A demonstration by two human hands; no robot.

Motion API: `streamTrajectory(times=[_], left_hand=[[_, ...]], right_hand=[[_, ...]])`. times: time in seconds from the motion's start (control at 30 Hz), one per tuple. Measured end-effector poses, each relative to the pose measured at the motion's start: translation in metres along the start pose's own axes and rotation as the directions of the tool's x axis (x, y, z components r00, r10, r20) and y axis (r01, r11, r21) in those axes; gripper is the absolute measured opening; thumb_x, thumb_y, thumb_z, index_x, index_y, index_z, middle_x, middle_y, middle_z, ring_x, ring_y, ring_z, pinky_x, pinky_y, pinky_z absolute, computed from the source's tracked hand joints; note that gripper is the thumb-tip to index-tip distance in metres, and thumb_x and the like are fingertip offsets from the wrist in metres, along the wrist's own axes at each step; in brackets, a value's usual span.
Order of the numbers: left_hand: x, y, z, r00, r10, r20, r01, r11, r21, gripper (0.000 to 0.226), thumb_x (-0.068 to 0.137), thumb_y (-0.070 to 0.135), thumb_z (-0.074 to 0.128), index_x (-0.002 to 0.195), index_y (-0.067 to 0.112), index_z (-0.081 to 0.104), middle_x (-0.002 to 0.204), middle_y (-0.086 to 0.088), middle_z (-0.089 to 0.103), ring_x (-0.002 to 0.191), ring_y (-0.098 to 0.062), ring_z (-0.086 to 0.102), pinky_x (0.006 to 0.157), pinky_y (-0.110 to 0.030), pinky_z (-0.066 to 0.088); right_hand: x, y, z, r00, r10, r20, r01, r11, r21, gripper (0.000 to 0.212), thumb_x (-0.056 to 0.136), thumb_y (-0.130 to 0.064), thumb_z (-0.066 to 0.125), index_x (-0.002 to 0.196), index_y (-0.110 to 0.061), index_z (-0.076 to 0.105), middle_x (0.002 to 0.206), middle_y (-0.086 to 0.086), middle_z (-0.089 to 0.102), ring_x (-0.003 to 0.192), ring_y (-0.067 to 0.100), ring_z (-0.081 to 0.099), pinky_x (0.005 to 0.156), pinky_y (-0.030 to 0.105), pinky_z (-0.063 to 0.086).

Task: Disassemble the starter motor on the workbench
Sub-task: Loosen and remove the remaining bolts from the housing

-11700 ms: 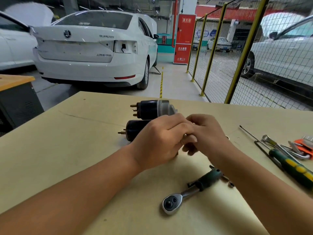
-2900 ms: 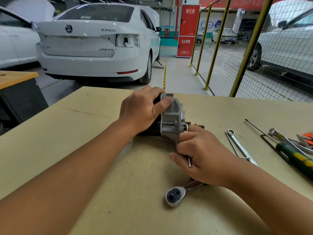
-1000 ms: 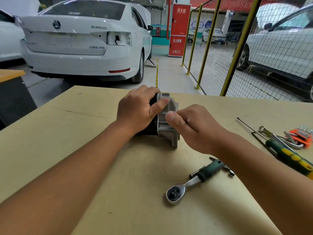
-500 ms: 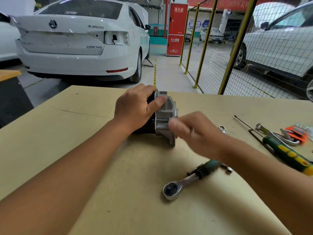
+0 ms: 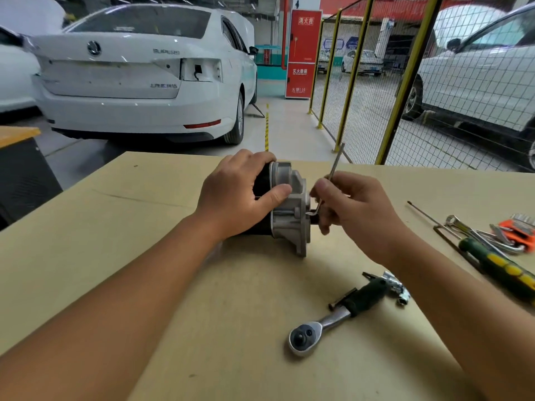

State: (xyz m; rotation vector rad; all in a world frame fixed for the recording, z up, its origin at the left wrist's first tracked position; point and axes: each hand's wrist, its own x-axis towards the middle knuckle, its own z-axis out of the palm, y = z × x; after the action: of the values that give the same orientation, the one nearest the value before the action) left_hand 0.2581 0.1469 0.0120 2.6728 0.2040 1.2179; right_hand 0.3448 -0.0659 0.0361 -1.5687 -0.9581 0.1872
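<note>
The starter motor (image 5: 291,218) lies on its side in the middle of the workbench (image 5: 144,227), its silver aluminium end housing facing right and its black body mostly hidden. My left hand (image 5: 240,195) grips the motor from above, thumb on the housing. My right hand (image 5: 353,209) pinches a thin L-shaped hex key (image 5: 333,172). The key's long arm points up and its short end sits at the housing's right face.
A ratchet wrench (image 5: 333,316) with a dark green handle lies in front of the motor, small sockets (image 5: 398,287) by its handle. At the right edge lie a green-and-yellow screwdriver (image 5: 498,264), spanners (image 5: 474,233) and an orange hex-key holder (image 5: 521,230). White cars and a yellow mesh fence stand beyond the bench.
My right hand has swung back to the housing's right side holding the hex key, whose long arm now stands upright. My left hand keeps its grip on the motor.
</note>
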Motion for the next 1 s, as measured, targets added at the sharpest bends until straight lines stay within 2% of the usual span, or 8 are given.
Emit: streamTrajectory(times=[0.07,0.17,0.27,0.4,0.6,0.8,1.0], left_hand=[[-0.002,-0.001,-0.001,1.000,0.024,-0.006,-0.024,1.000,0.001,0.062,0.085,0.070,0.054,0.130,0.027,0.058,0.108,0.001,0.061,0.097,-0.023,0.054,0.075,-0.038,0.049],[-0.007,-0.004,-0.004,0.997,0.080,-0.022,-0.081,0.996,-0.029,0.072,0.081,0.068,0.064,0.138,0.023,0.060,0.119,-0.002,0.060,0.104,-0.026,0.053,0.084,-0.044,0.052],[-0.014,-0.005,-0.006,0.999,0.037,-0.037,-0.042,0.985,-0.167,0.078,0.075,0.064,0.073,0.141,0.024,0.060,0.133,-0.003,0.054,0.119,-0.024,0.055,0.098,-0.049,0.051],[-0.019,-0.004,-0.008,0.998,-0.060,0.036,0.069,0.935,-0.347,0.090,0.067,0.064,0.080,0.143,0.025,0.057,0.137,0.000,0.050,0.128,-0.011,0.052,0.109,-0.033,0.047],[-0.017,-0.006,-0.006,0.999,-0.033,0.040,0.045,0.930,-0.364,0.091,0.066,0.062,0.083,0.144,0.025,0.055,0.130,0.003,0.055,0.123,-0.007,0.055,0.105,-0.018,0.044],[-0.017,-0.010,-0.003,0.999,-0.025,0.026,0.033,0.928,-0.370,0.089,0.066,0.062,0.084,0.143,0.027,0.055,0.129,0.004,0.056,0.120,-0.005,0.056,0.102,-0.016,0.044],[-0.017,-0.011,-0.001,1.000,-0.024,0.020,0.029,0.930,-0.367,0.090,0.065,0.063,0.084,0.143,0.027,0.056,0.126,0.006,0.056,0.118,-0.002,0.056,0.100,-0.013,0.043]], right_hand=[[0.000,0.002,0.001,1.000,-0.008,-0.001,0.008,1.000,-0.004,0.022,0.099,-0.014,0.062,0.091,0.007,0.065,0.070,0.029,0.057,0.054,0.031,0.065,0.055,0.040,0.059],[-0.002,0.004,0.000,0.999,0.002,0.038,-0.002,1.000,-0.011,0.004,0.094,0.002,0.065,0.092,0.005,0.066,0.075,0.027,0.064,0.061,0.034,0.071,0.059,0.037,0.061],[-0.006,0.008,-0.002,0.999,0.022,0.040,-0.024,0.997,0.069,0.007,0.088,0.014,0.066,0.090,0.007,0.065,0.073,0.026,0.066,0.063,0.037,0.072,0.060,0.039,0.062],[-0.006,0.009,-0.003,1.000,0.000,0.023,-0.001,0.998,0.058,0.006,0.089,0.002,0.072,0.093,0.002,0.067,0.069,0.021,0.070,0.059,0.038,0.071,0.053,0.041,0.060],[0.000,0.009,-0.001,0.998,-0.005,0.062,0.008,0.999,-0.039,0.006,0.094,-0.004,0.068,0.091,-0.004,0.063,0.064,0.018,0.067,0.048,0.036,0.068,0.043,0.043,0.057],[0.005,0.007,-0.007,0.985,-0.081,0.151,0.107,0.980,-0.169,0.011,0.094,0.002,0.065,0.088,-0.005,0.058,0.067,0.020,0.065,0.048,0.033,0.067,0.041,0.042,0.056],[0.006,0.004,-0.013,0.946,-0.199,0.254,0.283,0.891,-0.354,0.020,0.095,-0.001,0.065,0.083,-0.013,0.054,0.064,0.004,0.066,0.053,0.015,0.069,0.048,0.034,0.057]])
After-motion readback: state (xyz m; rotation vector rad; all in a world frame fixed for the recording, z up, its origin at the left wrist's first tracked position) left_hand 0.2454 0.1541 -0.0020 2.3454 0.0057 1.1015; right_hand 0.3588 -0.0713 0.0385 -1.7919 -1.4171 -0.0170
